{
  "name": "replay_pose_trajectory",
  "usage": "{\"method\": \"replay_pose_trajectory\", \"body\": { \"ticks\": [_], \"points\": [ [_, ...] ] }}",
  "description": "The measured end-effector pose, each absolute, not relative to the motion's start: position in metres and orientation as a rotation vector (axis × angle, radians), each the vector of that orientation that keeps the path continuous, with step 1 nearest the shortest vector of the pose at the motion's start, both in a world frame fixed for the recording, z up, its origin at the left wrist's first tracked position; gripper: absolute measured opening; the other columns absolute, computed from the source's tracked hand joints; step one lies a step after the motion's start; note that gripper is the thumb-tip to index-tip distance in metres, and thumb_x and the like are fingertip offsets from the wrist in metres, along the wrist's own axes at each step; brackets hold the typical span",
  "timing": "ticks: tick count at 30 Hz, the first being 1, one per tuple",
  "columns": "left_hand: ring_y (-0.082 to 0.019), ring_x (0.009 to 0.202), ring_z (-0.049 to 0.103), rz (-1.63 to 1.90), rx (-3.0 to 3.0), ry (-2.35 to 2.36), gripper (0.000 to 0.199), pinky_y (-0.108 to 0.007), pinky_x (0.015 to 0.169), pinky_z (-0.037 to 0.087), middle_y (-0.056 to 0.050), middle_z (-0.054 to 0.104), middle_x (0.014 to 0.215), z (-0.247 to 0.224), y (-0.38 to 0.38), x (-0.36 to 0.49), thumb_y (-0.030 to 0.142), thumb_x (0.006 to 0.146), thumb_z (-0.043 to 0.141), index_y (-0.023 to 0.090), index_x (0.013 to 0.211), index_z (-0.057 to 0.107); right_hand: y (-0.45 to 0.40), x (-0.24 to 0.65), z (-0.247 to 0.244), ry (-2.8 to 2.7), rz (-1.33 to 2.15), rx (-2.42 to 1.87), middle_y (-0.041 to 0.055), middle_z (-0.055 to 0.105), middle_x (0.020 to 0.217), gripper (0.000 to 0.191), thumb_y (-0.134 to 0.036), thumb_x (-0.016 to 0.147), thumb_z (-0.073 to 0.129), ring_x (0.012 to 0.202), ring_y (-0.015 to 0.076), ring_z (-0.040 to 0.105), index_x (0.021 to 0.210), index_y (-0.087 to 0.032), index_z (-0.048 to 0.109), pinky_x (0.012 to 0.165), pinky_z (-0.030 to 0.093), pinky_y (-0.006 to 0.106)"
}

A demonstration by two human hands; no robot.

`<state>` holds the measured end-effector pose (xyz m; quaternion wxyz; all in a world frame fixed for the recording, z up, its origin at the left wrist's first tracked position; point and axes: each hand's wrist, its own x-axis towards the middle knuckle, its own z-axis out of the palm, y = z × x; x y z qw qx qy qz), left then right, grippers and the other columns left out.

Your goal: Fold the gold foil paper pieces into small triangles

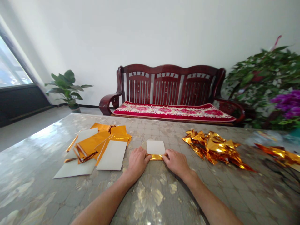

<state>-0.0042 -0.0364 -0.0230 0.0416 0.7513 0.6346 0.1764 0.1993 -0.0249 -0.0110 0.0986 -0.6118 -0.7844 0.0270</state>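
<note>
Head view: left hand (138, 160) and right hand (177, 162), knuckles up, closed on white-and-gold paper (156, 148).

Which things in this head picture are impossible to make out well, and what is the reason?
All in the head view:
Any fingers under the white sheet: hidden by the sheet, left hand and right hand.
Paper pile: number of sheets hidden by overlapping layers.
Wooden bench: lowest front part behind the table.
Purple flowers: cut off by right edge.
Clear plastic: shape blurred.
</note>
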Motion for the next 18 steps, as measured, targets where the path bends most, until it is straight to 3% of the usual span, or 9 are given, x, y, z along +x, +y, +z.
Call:
{"method": "replay_pose_trajectory", "body": {
  "ticks": [18],
  "points": [
    [-0.018,0.087,0.058,0.679,2.196,1.855,0.022,-0.028,0.079,0.038,-0.003,0.064,0.086,-0.025,-0.0382,-0.0095,0.035,0.089,0.06,0.019,0.074,0.066,-0.026,0.202,-0.0093,-2.353,0.076,-1.771,0.0016,0.071,0.093,0.019,-0.033,0.092,0.049,0.082,0.0167,0.064,0.084,-0.023,0.063,0.06,0.026,0.027]
  ]
}}
